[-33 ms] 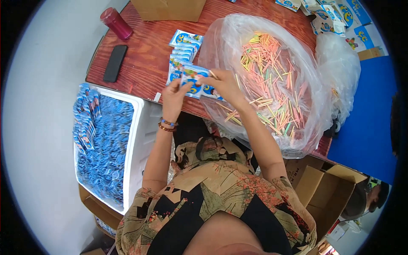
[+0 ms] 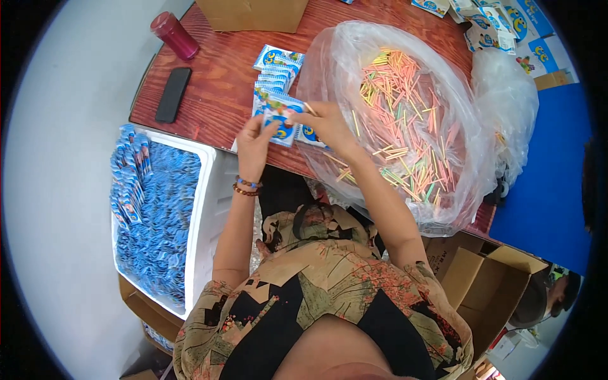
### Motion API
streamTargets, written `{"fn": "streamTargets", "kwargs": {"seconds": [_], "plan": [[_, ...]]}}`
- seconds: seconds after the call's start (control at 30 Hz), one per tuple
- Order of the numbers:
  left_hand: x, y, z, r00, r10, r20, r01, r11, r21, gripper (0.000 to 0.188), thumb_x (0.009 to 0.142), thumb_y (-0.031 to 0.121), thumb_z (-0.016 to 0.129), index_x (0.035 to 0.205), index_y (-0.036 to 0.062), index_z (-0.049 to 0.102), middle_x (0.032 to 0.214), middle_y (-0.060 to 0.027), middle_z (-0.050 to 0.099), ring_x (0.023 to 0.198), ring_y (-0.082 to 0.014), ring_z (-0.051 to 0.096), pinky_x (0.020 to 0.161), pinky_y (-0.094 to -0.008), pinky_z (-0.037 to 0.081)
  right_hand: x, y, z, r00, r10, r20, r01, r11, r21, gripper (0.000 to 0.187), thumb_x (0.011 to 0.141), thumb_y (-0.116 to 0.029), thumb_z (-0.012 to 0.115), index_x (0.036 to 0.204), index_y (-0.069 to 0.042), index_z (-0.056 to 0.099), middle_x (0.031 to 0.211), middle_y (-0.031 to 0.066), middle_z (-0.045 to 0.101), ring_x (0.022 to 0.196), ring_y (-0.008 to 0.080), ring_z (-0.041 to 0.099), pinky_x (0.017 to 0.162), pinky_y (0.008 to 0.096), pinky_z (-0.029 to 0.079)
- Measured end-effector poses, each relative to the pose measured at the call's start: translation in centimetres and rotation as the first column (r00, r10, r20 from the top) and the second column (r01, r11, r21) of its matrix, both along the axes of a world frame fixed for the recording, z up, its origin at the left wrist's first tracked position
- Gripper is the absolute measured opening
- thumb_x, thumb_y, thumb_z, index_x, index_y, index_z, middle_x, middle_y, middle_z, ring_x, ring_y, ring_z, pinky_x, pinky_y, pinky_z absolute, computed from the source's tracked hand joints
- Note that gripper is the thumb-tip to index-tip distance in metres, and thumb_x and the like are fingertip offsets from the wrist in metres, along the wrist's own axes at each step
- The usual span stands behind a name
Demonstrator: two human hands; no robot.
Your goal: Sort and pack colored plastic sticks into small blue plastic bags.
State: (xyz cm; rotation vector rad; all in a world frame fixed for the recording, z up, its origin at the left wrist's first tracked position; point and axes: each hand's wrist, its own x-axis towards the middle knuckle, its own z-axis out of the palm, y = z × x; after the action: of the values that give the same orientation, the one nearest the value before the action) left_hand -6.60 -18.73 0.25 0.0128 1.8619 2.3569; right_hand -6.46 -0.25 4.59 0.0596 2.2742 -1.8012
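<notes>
A small blue-and-white printed sachet (image 2: 278, 132) is held between my hands over the table's near edge. My left hand (image 2: 254, 144) pinches its left side with thumb and fingers. My right hand (image 2: 330, 128) is closed at the sachet's right side, and a thin pale stick (image 2: 309, 108) shows between its fingers. Another sachet (image 2: 309, 134) lies partly under my right hand. Just beyond, several matching sachets (image 2: 277, 71) lie overlapped in a column. To the right, a large clear plastic bag (image 2: 323, 69) lies spread open, full of thin pink, yellow and green sticks (image 2: 396, 79).
On my left, a white foam box (image 2: 206, 183) is packed with blue sachets (image 2: 161, 215). A black phone (image 2: 173, 95), a red lidded jar (image 2: 174, 36) and a cardboard box (image 2: 253, 14) sit on the red wooden table (image 2: 221, 57). An open carton (image 2: 484, 285) stands at lower right.
Both hands and the sachet between them have shifted slightly to the left. The sachet has tilted a little. Other things look the same.
</notes>
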Motion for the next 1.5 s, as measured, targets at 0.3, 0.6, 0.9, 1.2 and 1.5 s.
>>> {"fn": "streamTargets", "kwargs": {"seconds": [0.3, 0.6, 0.9, 1.2, 1.5], "plan": [[0.1, -1.6, -2.0, 0.903, -0.013, -0.43, -0.369, 0.492, -0.789, 0.063, 0.08, 0.026, 0.071, 0.134, 0.0044, 0.045, 0.125, -0.0148, 0.05, 0.119, -0.033, 0.044, 0.098, -0.0457, 0.031, -3.5, -3.1, -3.6, 0.947, -0.134, -0.29, 0.211, 0.944, 0.253, 0.032, 0.087, -0.036, 0.057, 0.087, -0.006, 0.067, 0.083, 0.0189, 0.067, 0.081, 0.0393, 0.063, 0.071, 0.0472, 0.048], [0.3, -1.1, -1.3, 0.859, 0.106, -0.501, -0.488, 0.464, -0.739, 0.057, 0.085, 0.029, 0.066, 0.133, 0.0053, 0.047, 0.125, -0.0155, 0.049, 0.118, -0.0318, 0.045, 0.097, -0.0452, 0.031, 3.7, 6.4, -0.9, 0.921, 0.014, -0.389, 0.309, 0.584, 0.751, 0.021, 0.081, -0.026, 0.063, 0.09, -0.008, 0.066, 0.086, 0.0119, 0.064, 0.081, 0.0313, 0.063, 0.07, 0.043, 0.047], [0.9, 0.2, -1.4, 0.821, 0.194, -0.537, -0.505, 0.685, -0.524, 0.048, 0.085, 0.015, 0.067, 0.128, 0.0035, 0.05, 0.12, -0.0158, 0.053, 0.114, -0.031, 0.048, 0.095, -0.0422, 0.036, 1.9, 5.8, -3.2, 0.912, 0.11, -0.396, 0.241, 0.636, 0.733, 0.02, 0.076, -0.025, 0.068, 0.087, -0.009, 0.066, 0.082, 0.01, 0.062, 0.081, 0.0307, 0.061, 0.071, 0.0431, 0.046], [1.1, 3.8, 0.1, 0.838, -0.007, -0.545, -0.336, 0.781, -0.526, 0.027, 0.083, 0.009, 0.066, 0.11, 0.0037, 0.062, 0.105, -0.0111, 0.063, 0.102, -0.0271, 0.054, 0.091, -0.0384, 0.041, 2.4, 6.7, -2.5, 0.857, 0.169, -0.487, 0.305, 0.595, 0.743, 0.011, 0.085, -0.018, 0.059, 0.087, -0.011, 0.067, 0.079, 0.0071, 0.065, 0.072, 0.0251, 0.061, 0.072, 0.0399, 0.043], [-0.1, 7.6, 1.5, 0.841, -0.043, -0.539, -0.244, 0.86, -0.449, 0.032, 0.081, 0.01, 0.071, 0.11, 0.001, 0.06, 0.104, -0.0099, 0.061, 0.101, -0.0226, 0.055, 0.088, -0.0337, 0.044, 2.0, 8.9, -1.5, 0.698, 0.145, -0.701, 0.381, 0.754, 0.535, 0.007, 0.083, -0.011, 0.063, 0.088, -0.008, 0.066, 0.083, 0.0081, 0.064, 0.074, 0.026, 0.061, 0.067, 0.0376, 0.044]]}}
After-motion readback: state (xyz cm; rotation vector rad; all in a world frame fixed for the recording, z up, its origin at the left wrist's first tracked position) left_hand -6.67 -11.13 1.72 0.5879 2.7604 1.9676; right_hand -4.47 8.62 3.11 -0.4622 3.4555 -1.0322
